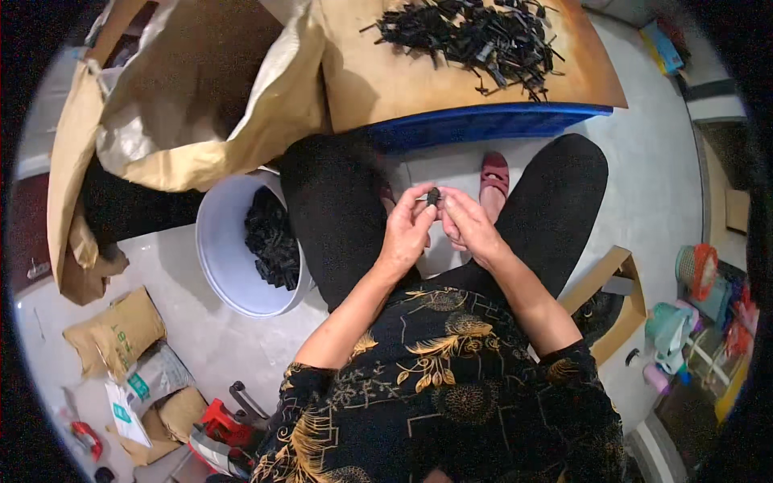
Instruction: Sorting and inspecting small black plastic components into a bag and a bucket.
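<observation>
Head view, and everything centres on one small dark piece [433,196], up between the knees, above the floor [173,262] and short of the desk's near edge. Left hand [409,229] has it, pinched between thumb and fingertips! Right hand [469,225] comes in close alongside, fingers curled; whether it grips the piece too, I cannot tell. Only the tips hold something that tiny, so a slip or a sudden twist could send it down to the floor, near the red shoe [494,173].

Out past the knees, the desk [354,72], a tan board over a blue crate [483,127], carries a loose black heap [475,40]. It runs toward the right side, with strays close to the near edge; a bumped board or a brushing sleeve could spill those.

Over to the left, a white tub [211,241] stands on the floor just beside the left knee [330,185], more black pieces [271,237] inside. One careless swing of that leg might tip it! Behind, a big open sack [225,157] looms near the tub's rim; if it sags, its edge could cover the opening.
</observation>
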A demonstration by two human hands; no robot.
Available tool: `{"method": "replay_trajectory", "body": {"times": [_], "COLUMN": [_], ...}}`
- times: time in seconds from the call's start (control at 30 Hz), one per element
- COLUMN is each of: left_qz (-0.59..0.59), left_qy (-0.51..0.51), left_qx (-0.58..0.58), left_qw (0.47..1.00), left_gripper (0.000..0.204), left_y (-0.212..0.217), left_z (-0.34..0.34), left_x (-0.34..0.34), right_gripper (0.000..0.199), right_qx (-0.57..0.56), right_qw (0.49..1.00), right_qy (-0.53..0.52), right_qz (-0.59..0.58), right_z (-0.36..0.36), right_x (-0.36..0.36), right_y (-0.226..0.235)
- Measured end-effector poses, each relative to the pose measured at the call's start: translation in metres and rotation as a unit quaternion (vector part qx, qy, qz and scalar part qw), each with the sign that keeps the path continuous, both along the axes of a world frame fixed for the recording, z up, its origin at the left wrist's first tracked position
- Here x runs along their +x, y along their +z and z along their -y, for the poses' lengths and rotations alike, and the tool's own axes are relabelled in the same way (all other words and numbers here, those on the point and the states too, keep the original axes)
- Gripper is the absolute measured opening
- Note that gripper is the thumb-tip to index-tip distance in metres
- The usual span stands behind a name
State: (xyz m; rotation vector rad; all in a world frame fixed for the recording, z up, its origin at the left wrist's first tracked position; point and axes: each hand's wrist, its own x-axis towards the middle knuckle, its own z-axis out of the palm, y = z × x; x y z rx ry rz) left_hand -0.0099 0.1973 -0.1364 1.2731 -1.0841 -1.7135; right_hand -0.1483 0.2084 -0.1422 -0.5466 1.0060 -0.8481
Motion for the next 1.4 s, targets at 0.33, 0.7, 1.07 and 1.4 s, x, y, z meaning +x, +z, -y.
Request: {"method": "replay_trajectory", "body": {"times": [0.33,0.7,1.07,1.4], "left_qz": [0.022,0.221,0.308,0.671], "left_qy": [0.01,-0.05,0.029,0.116], "left_qx": [-0.034,-0.196,-0.282,-0.333], "left_qw": [0.999,0.954,0.908,0.652], "left_gripper": [0.034,0.031,0.03,0.028], "left_y": [-0.015,-0.023,0.055,0.091], "left_z": [0.003,0.002,0.001,0.002], "left_x": [-0.002,0.002,0.057,0.224], "right_gripper": [0.035,0.026,0.029,0.013], "right_qx": [-0.027,-0.055,-0.284,-0.291], "right_qw": [0.999,0.993,0.917,0.564], "right_qy": [0.014,0.018,0.105,0.107], "right_qz": [0.009,-0.103,-0.26,-0.765], "right_z": [0.003,0.003,0.043,0.156], "right_x": [0.008,0.011,-0.026,-0.107], "right_y": [-0.014,-0.029,0.024,0.017]}}
